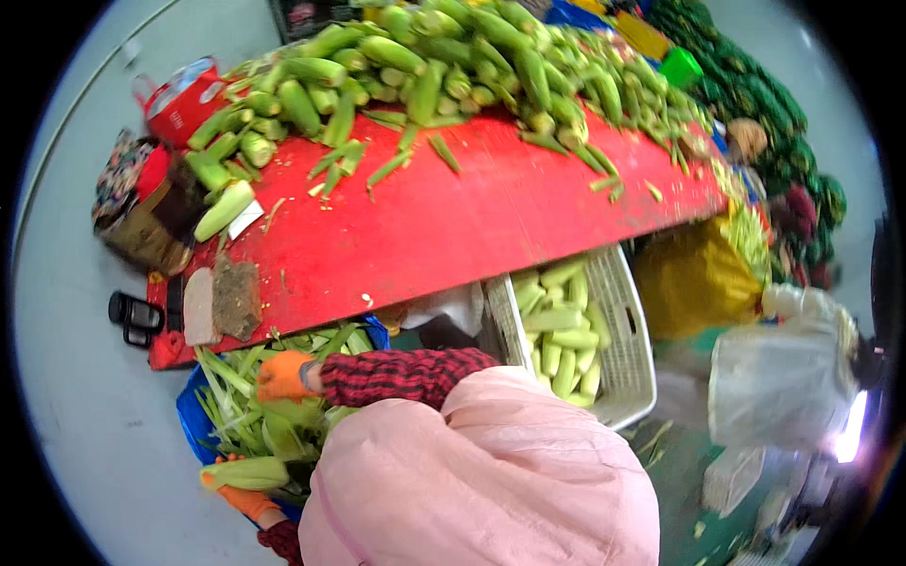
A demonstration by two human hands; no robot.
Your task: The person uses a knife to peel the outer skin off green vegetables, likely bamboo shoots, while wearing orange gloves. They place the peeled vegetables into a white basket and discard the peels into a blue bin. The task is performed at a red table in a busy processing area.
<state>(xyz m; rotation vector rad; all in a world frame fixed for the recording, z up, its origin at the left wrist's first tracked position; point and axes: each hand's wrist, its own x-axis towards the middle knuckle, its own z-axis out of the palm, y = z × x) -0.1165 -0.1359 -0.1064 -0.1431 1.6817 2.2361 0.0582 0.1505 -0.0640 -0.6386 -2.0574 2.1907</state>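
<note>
My left hand point(244, 495), in an orange glove, holds a pale green ear of corn point(248, 474) in husk at the lower left. Higher up, my right hand point(283, 376), also orange-gloved, is over loose green corn husks point(237, 414) in a blue container point(195, 410). Its fingers look curled, but blur hides whether they grip a leaf. A large heap of unhusked corn point(396, 56) lies along the far side of the red table point(425, 219). Peeled, pale ears of corn point(566, 347) fill part of a white plastic crate point(619, 339) to the right.
A stone-like block point(237, 297) lies on the table's left end. Beyond that end are a cardboard box point(159, 226) and a red bag point(184, 106). A yellow sack point(694, 283), a translucent white bag point(778, 385) and green net sacks point(771, 106) stand at the right.
</note>
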